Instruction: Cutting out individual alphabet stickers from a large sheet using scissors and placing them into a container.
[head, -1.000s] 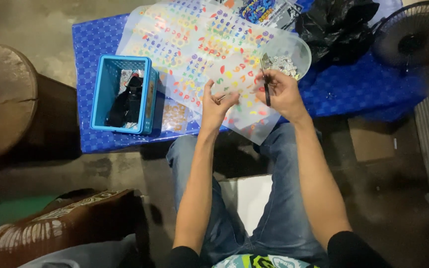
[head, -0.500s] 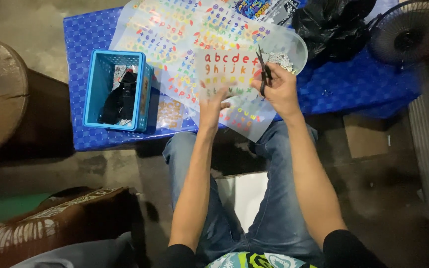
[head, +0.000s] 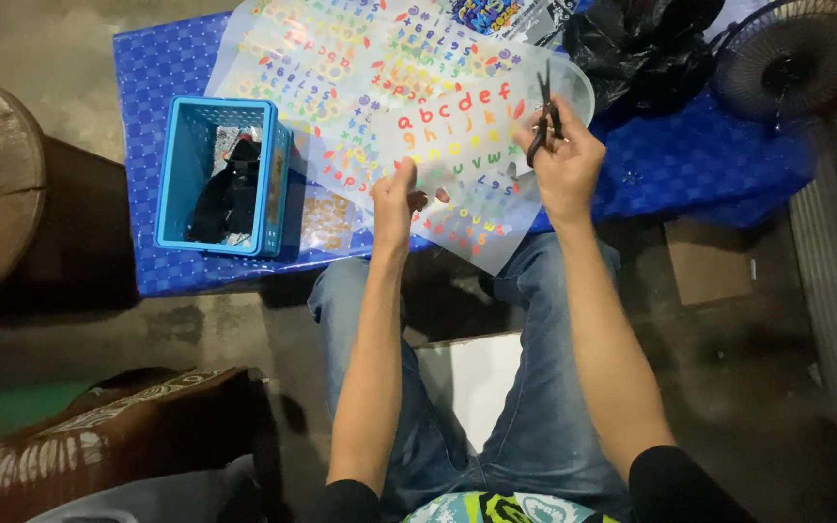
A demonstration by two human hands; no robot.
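Holding a clear sheet of coloured letter stickers (head: pixel 457 145) above the desk's near edge, the left hand (head: pixel 394 199) pinches its lower border with closed fingers, while the right hand (head: pixel 564 160) grips small dark scissors (head: pixel 542 121) at the sheet's right side. Cutting appears to be in hand; steady tension seems needed. A blue basket (head: pixel 176 174) sits left, a black bag (head: pixel 632 48) crowds the far right corner.

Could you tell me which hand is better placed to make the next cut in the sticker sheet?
Right, probably. The right hand already holds the scissors, blades over the sticker sheet. The left hand pinches the sheet's near edge, so it is better placed to steady it.
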